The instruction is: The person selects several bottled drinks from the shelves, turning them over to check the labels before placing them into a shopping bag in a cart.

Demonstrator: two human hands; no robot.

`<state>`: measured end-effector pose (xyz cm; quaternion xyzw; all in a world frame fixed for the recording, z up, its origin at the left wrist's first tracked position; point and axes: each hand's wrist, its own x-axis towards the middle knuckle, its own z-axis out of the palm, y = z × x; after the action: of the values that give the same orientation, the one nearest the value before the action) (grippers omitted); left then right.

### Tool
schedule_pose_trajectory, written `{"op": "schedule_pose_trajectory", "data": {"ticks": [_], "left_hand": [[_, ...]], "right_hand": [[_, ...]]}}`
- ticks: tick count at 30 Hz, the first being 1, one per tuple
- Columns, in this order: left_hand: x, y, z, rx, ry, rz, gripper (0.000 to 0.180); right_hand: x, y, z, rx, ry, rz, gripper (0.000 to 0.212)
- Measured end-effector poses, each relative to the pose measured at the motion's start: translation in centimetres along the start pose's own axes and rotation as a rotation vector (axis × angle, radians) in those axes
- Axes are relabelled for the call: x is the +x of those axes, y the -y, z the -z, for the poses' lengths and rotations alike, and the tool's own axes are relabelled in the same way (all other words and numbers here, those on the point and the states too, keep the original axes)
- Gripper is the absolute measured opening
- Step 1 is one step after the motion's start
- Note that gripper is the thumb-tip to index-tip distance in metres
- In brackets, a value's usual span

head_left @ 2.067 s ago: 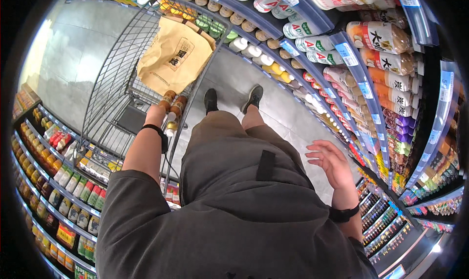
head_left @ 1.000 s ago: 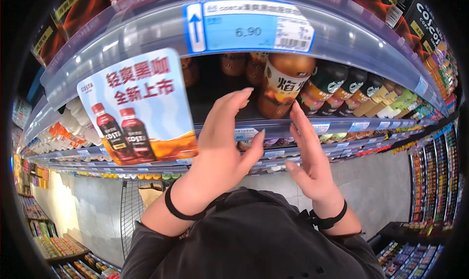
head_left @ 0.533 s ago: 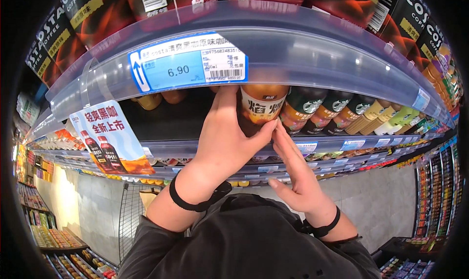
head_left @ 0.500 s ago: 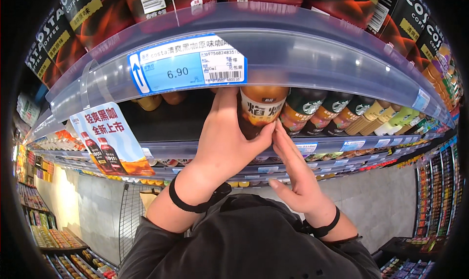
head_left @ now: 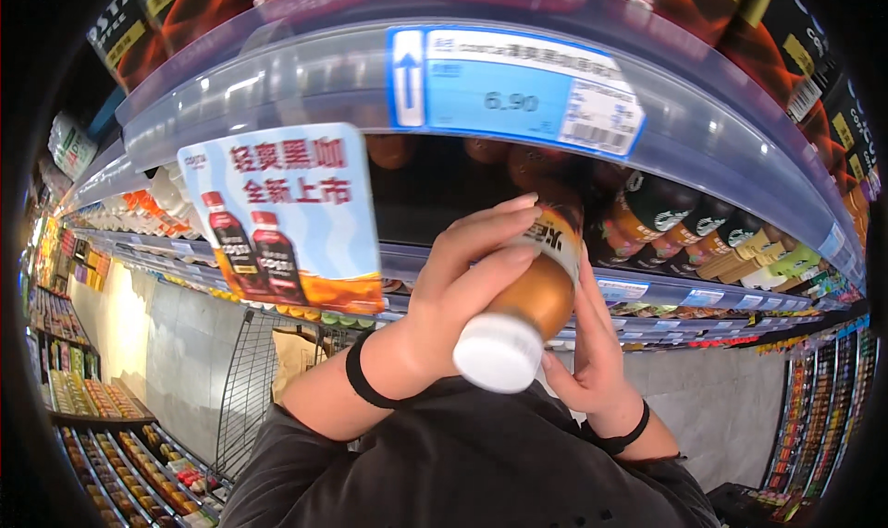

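A coffee drink bottle [head_left: 541, 292] with a white cap and brown body is tilted, its cap toward me and its base toward the shelf. My left hand [head_left: 462, 283] is closed around its left side, fingers over the label. Close along the bottle's right side is my right hand [head_left: 597, 352], with its fingers stretched out and its thumb apart near the cap. Whether the right fingers press on the bottle, I cannot tell. Behind it, more brown-capped bottles [head_left: 388, 152] stand in the shadow of the shelf.
A clear shelf rail with a blue-and-white price tag [head_left: 518, 93] runs above my hands. A hanging promotional card [head_left: 287, 218] is at the left. Dark-capped coffee bottles [head_left: 647, 204] line the shelf to the right. Below left stands a wire cart [head_left: 242, 389] with a brown paper bag [head_left: 298, 362].
The bottle has come out from under the shelf rail and tipped, cap toward me, in my left hand. My right hand stays beside it. The view has shifted, moving the tag and card rightward.
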<state>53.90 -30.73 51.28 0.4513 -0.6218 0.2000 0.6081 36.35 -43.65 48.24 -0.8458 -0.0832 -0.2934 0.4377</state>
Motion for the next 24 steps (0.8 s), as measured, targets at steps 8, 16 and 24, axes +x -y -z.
{"op": "schedule_pose_trajectory", "data": {"ticks": [8,16,24], "left_hand": [[-3.9,-5.8,8.8,-0.310,0.090,0.457,0.052],[-9.2,-10.5,19.3,-0.051,-0.132,0.898,0.049],[-18.8,-16.0,29.8,-0.145,-0.522,1.256,0.018]], "right_hand": [[2.4,0.3,-6.9,-0.177,-0.189,0.307,0.086],[4.1,3.7,-16.9,0.421,0.390,-0.345,0.086],[6.2,6.1,-26.7,1.019,0.995,-0.803,0.073]]}}
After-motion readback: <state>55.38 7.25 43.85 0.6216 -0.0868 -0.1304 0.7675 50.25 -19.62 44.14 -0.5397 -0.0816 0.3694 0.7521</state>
